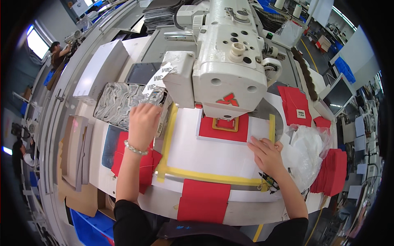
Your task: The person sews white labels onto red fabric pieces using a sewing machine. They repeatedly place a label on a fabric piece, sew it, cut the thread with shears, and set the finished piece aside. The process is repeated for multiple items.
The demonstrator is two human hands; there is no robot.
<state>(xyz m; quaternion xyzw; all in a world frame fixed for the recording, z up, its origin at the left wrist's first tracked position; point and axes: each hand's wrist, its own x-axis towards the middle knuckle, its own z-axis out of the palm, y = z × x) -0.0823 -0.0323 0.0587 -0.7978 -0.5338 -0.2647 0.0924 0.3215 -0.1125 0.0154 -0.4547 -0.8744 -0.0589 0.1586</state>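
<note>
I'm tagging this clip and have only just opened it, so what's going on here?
A person is working at a white sewing machine. The left hand appears to pinch a printed white strip, above a box of crumpled strips. The right hand rests on the white work surface, its fingertips near a red piece under the machine's rectangular clamp. Another red piece lies at the table's near edge.

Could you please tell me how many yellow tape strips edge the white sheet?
3: a left strip, a front strip and a right strip, partly behind the right hand; the sewing machine may hide others.
</note>
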